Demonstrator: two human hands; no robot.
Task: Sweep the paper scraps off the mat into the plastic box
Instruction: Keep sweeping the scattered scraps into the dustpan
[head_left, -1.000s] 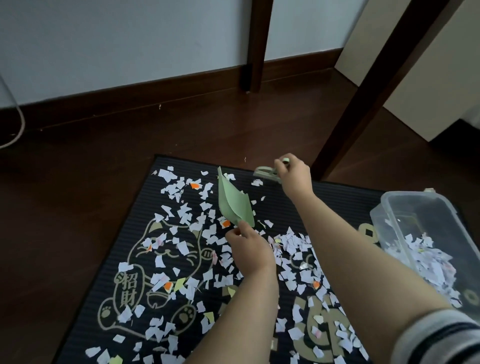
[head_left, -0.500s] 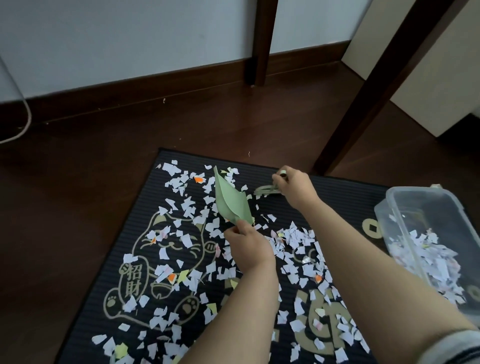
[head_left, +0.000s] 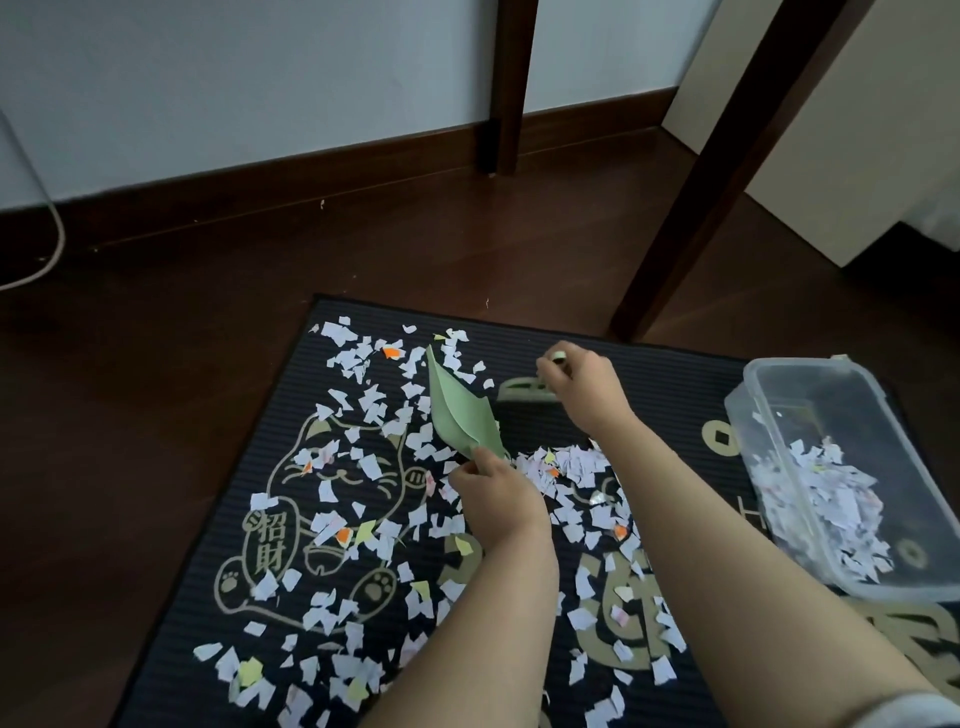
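On the black ribbed mat (head_left: 649, 374), torn white paper scraps (head_left: 571, 465) are strewn left of the clear plastic box (head_left: 810, 384); the left hand (head_left: 498, 499) grip is clamped on a pale green dustpan (head_left: 462, 410), the right hand (head_left: 582, 384) grip on a small green brush (head_left: 522, 397).

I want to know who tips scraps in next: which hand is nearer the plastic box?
Right. The right hand, gripping the brush, is just left of the plastic box; the left hand, holding the dustpan, is further left.
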